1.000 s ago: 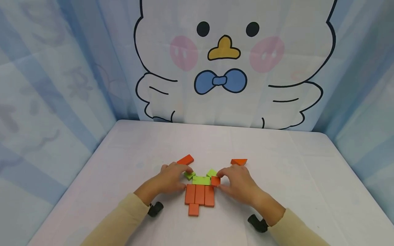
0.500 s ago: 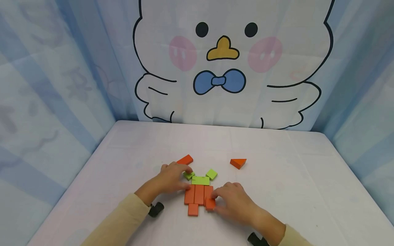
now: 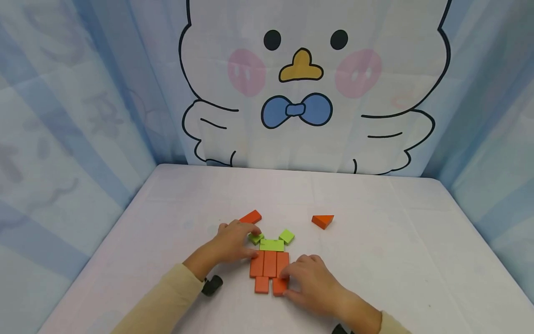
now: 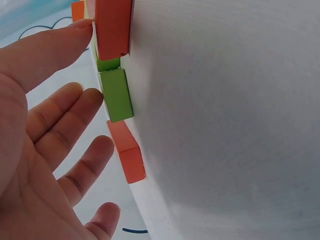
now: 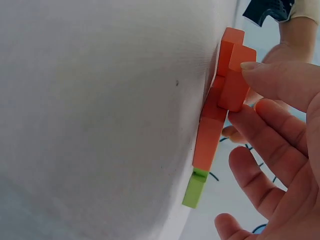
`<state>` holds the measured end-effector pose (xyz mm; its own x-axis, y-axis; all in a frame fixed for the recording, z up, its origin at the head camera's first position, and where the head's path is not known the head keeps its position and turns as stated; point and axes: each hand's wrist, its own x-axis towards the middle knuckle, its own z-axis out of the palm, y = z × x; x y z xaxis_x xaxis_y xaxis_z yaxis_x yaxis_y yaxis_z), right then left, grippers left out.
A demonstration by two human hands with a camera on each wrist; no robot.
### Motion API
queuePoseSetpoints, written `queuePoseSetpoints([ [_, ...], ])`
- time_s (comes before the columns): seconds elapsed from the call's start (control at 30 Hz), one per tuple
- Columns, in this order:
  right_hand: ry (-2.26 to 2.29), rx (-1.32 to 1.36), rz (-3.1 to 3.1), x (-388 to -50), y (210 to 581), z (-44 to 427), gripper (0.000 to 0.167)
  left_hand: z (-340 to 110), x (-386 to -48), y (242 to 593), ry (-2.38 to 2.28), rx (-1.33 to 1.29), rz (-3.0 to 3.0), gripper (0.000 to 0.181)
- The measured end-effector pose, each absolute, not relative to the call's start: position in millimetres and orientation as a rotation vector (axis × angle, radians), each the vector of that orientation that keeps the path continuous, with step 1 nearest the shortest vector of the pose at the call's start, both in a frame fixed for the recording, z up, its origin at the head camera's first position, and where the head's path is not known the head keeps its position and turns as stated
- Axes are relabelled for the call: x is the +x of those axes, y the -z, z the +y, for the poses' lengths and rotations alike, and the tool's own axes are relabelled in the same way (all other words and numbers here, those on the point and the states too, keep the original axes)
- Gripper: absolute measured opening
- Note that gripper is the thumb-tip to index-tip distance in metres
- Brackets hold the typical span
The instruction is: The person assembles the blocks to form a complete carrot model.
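Between thumb and fingers, my right hand [image 3: 314, 287] pinches a small orange block [image 3: 279, 288] at the bottom right of a flat block figure. In the right wrist view this orange block [image 5: 236, 82] appears slightly off the surface, overlapping its neighbours. My left hand [image 3: 231, 243] rests at the figure's left side. Its loosely extended fingers touch a small green block [image 4: 116, 95], while the thumb touches the left one of three upright orange blocks [image 3: 257, 264]. Above those lies a green bridge-like block [image 3: 271, 245]. Another small green block [image 3: 286, 236] sits tilted at its right corner.
A second small orange block [image 3: 262, 285] lies under the upright ones. An orange bar [image 3: 251, 216] lies beyond the left hand, partly covered by it. An orange triangular block [image 3: 323, 221] lies to the far right. A white cloth covers the table [image 3: 375, 222].
My right hand has carried the small orange block from beside the green bridge-like block down toward me, to the figure's lower right. The left hand has stayed nearly still.
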<state>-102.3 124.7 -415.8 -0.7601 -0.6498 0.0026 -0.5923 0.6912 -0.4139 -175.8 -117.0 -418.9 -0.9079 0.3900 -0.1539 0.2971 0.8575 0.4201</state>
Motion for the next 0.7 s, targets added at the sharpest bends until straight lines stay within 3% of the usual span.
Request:
queuePoseSetpoints([
  [0.7,0.495,-1.031,2.804,-101.0,415.3,115.5,0.021,-117.2,-174.7,419.0,-0.56,0.535,2.802,0.047],
])
